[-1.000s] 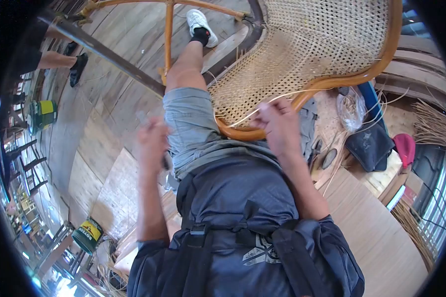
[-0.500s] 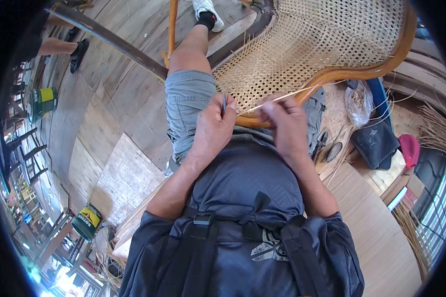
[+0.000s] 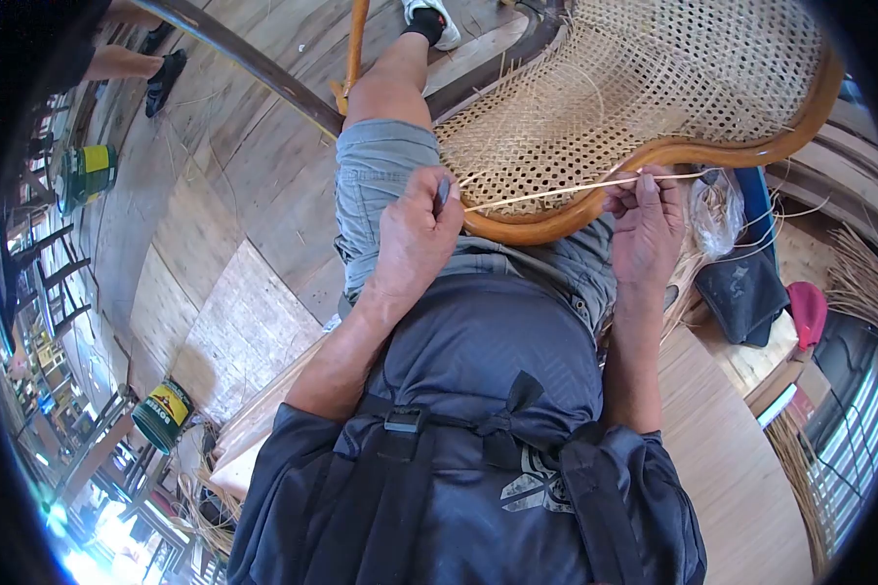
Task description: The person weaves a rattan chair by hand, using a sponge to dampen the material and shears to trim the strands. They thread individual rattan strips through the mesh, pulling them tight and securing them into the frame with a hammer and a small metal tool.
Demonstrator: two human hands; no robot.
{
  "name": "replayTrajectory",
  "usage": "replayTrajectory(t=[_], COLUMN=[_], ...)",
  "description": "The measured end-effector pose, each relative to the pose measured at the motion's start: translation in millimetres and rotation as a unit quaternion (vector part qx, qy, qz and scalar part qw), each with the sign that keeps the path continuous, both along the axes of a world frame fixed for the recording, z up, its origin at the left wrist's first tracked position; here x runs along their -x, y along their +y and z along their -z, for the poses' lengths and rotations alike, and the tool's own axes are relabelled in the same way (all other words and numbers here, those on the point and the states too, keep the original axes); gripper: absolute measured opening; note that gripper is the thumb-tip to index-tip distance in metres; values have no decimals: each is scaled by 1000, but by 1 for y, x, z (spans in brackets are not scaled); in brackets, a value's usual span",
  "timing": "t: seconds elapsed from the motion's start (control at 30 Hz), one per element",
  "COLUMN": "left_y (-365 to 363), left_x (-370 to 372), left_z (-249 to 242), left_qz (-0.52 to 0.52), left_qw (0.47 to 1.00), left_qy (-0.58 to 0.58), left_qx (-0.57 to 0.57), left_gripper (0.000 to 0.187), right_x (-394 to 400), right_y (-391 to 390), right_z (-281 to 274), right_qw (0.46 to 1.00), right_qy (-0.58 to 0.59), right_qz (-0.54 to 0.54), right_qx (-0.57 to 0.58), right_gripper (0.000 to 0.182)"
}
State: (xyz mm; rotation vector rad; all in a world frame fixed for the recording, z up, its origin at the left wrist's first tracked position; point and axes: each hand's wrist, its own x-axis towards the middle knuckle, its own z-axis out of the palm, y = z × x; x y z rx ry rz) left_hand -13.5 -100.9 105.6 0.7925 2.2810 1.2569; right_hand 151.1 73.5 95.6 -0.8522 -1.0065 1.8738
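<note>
Across my thighs lies a curved wooden frame with woven cane mesh. My left hand is closed at the near left edge of the mesh, with a small dark pointed tool between thumb and fingers. A pale cane strand runs taut from beside my left hand toward the right, over the rounded wooden rim. My right hand pinches this strand between thumb and fingertips, just past the rim, palm turned up.
Another person's leg and sandal show at the upper left. Green buckets stand on the plank floor at left. On the right are a clear plastic bag, a black pouch, a red cap and cane bundles.
My right hand has moved right, away from my left hand, drawing the strand out straight. The view has shifted slightly, while my left hand stays near the same edge.
</note>
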Motion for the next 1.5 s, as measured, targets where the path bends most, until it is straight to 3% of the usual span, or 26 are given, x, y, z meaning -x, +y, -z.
replayTrajectory(t=[0.5,0.6,0.7,0.8,0.87,0.9,1.0,1.07,1.1,1.13,1.17,1.2,1.23,1.27,1.3,1.33,1.37,1.4,1.47,1.5], left_y=[-10,-31,-46,-67,-87,-89,-56,-18,6,35,56,90,124,142,156,168,183,196,209,209], left_x=[3,15,26,45,75,84,81,67,55,38,15,-3,-21,-52,-73,-96,-114,-124,-136,-139], left_z=[-6,1,-8,-11,6,10,-33,-59,-72,-85,-102,-117,-133,-139,-136,-129,-118,-101,-82,-77], left_qz=[21,-10,-54,-94,-153,-184,-248,-183,-152,-78,-26,150,311,387,481,517,549,568,588,591], left_qw=[1000,999,998,994,985,978,954,961,962,946,961,950,879,854,826,826,821,816,807,806], left_qy=[16,-36,17,43,82,100,-40,-52,-57,-133,-142,5,125,27,3,-9,-15,3,19,21], left_qx=[1,6,-15,30,-6,-23,-165,-203,-219,-284,-237,-275,-340,-346,-295,-224,-156,-105,-47,-40], left_gripper=[13,13,12,12,11,11,9,8,8,8,9,13,17,22,16,15,15,16,16,15], right_x=[-3,-12,-30,-66,-99,-121,-148,-161,-171,-186,-207,-229,-270,-337,-414,-493,-539,-485,-393,-299], right_y=[12,42,99,169,200,212,196,178,180,187,201,215,241,275,314,353,369,323,252,200], right_z=[3,6,-12,-38,-70,-87,-165,-214,-231,-248,-269,-290,-309,-322,-336,-347,-345,-337,-294,-254], right_qw=[999,997,994,982,987,980,958,945,904,823,771,708,629,539,385,178,1,123,238,555], right_qy=[2,28,-6,63,71,82,118,111,-38,-184,-295,-401,-491,-587,-691,-772,-777,-899,-773,-669], right_qz=[17,31,102,176,134,165,195,69,184,287,317,345,349,304,223,129,73,260,191,182], right_qx=[29,62,27,31,-53,-77,-174,-300,-385,-454,-467,-469,-491,-522,-569,-596,-625,-332,-556,-460], right_gripper=[11,12,8,8,8,9,14,19,24,29,35,41,42,44,45,47,48,48,41,37])
